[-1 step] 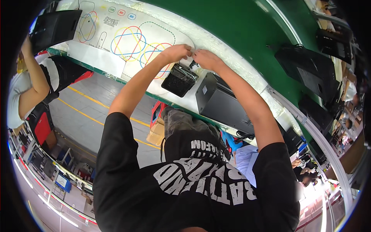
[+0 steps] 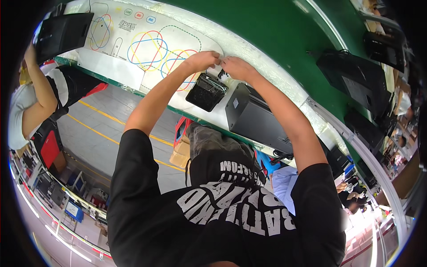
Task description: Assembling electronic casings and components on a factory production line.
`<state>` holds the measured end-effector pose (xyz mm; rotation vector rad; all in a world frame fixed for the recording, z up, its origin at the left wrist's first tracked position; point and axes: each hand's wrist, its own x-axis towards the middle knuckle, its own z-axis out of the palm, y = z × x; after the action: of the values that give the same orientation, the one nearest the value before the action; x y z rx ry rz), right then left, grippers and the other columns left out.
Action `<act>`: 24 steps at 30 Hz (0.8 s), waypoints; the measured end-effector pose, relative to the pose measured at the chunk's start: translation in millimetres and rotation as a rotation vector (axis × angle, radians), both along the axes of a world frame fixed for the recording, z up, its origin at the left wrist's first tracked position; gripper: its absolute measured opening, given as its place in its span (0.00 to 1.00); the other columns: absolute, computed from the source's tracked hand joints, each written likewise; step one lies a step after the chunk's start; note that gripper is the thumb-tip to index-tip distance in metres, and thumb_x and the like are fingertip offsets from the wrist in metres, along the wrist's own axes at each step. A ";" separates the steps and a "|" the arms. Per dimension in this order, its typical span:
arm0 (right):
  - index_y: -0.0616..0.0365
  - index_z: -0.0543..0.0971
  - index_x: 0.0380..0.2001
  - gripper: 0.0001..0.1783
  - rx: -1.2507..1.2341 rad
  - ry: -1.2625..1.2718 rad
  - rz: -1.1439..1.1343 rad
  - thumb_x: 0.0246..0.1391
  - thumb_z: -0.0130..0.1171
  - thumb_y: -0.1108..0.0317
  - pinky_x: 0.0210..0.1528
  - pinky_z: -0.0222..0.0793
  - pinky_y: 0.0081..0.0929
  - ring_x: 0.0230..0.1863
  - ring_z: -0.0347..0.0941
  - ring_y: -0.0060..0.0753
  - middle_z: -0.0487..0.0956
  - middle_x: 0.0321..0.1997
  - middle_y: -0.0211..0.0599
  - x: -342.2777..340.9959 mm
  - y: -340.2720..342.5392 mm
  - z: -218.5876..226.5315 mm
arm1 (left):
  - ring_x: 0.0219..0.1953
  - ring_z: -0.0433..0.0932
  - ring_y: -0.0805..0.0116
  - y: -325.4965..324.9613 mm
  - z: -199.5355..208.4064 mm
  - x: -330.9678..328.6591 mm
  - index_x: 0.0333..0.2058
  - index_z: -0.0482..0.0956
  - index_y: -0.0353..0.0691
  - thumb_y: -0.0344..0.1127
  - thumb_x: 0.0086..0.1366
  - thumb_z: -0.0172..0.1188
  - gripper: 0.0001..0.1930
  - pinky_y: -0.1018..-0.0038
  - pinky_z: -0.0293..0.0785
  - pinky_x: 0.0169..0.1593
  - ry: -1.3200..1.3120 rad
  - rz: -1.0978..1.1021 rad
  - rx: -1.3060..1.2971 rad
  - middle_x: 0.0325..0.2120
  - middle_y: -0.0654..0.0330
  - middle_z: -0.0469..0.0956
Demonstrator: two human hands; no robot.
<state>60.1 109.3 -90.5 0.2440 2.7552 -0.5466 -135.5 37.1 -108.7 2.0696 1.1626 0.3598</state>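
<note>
Left hand [image 2: 202, 61] and right hand [image 2: 239, 69] come together almost tip to tip near the counter's [image 2: 218, 115] far edge, in the head camera's view, both curled inward as if pinching something slight. Whether anything is actually grasped cannot be told, as the knuckles block the sight of it.

Small black pieces [image 2: 223, 74] (too tiny to identify) show just below the right hand, between it and a glossy black tray [image 2: 207, 92]. That tray rests over the rounded right end of a white mat [image 2: 187, 40] printed with coloured loops, nearer the counter's near edge than the hands are, apparently placed for a short reach by either one.

Right of the tray, along the near edge, sits a dark box [image 2: 262, 116], partly beneath the right arm [image 2: 284, 109], probably set aside to leave the middle free. Farther left, a white sheet [image 2: 111, 69] lies along the near edge, and a black case [image 2: 64, 35] stands at the left end, beside a co-worker's arm [image 2: 43, 86].
</note>
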 end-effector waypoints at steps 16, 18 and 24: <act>0.62 0.79 0.33 0.06 -0.435 0.732 -0.984 0.50 0.61 0.78 0.37 0.70 0.20 0.30 0.73 0.24 0.77 0.32 0.35 65.4 -45.6 213.8 | 0.38 0.78 0.71 -32.5 163.8 71.8 0.47 0.77 0.26 0.31 0.68 0.55 0.14 0.74 0.76 0.45 -1.242 0.773 -0.731 0.35 0.59 0.79; 0.63 0.78 0.33 0.06 -0.358 0.794 -1.021 0.49 0.61 0.79 0.36 0.69 0.20 0.30 0.73 0.24 0.77 0.32 0.35 78.1 -66.8 256.0 | 0.37 0.78 0.70 -52.3 201.5 98.1 0.46 0.77 0.26 0.30 0.68 0.55 0.13 0.74 0.76 0.45 -1.443 0.762 -0.927 0.34 0.58 0.80; 0.65 0.78 0.32 0.09 -0.082 1.041 -1.030 0.44 0.63 0.83 0.29 0.69 0.25 0.30 0.73 0.31 0.76 0.31 0.40 122.4 -127.1 305.0 | 0.35 0.77 0.72 -89.9 276.8 161.2 0.45 0.78 0.29 0.31 0.66 0.59 0.13 0.76 0.76 0.42 -1.577 0.569 -1.040 0.34 0.58 0.80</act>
<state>182.6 -17.8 214.5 1.8657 3.3138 -1.3082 25.6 -52.8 168.1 0.1753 0.5584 1.0674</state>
